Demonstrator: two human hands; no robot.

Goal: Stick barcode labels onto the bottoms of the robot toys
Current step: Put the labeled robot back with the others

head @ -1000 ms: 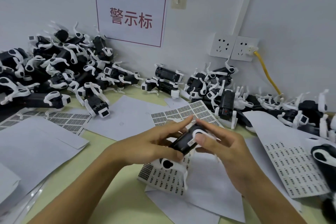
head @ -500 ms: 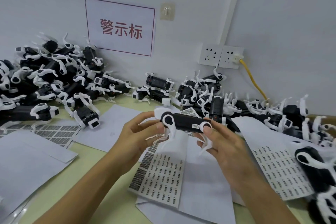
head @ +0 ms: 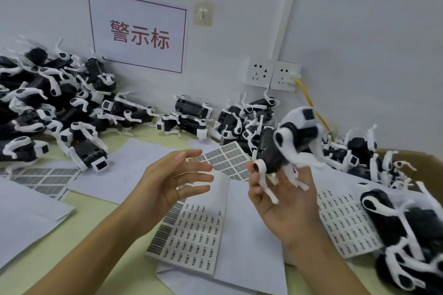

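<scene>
A black robot toy (head: 291,142) with white legs hangs blurred and tilted in the air above my right hand (head: 284,206). That hand is palm up with straight, spread fingers; its thumb and fingertips touch the toy's lower legs, and no finger curls round it. My left hand (head: 176,181) hovers empty to the left, fingers straight, apart from the toy. Under both hands lies a barcode label sheet (head: 191,230). More label sheets lie at the back (head: 230,158) and on the right (head: 345,220).
Heaps of the same toys lie at the back left (head: 48,108), along the wall (head: 189,117), and at the right (head: 357,151). More toys sit in the near right corner (head: 407,235). White paper sheets (head: 28,218) cover the table. Wall sockets (head: 273,76) carry a yellow cable.
Both hands held the toy level half a second ago. My left hand has let go and opened. The toy has swung up and rightward, and my right hand's fingers have straightened under it.
</scene>
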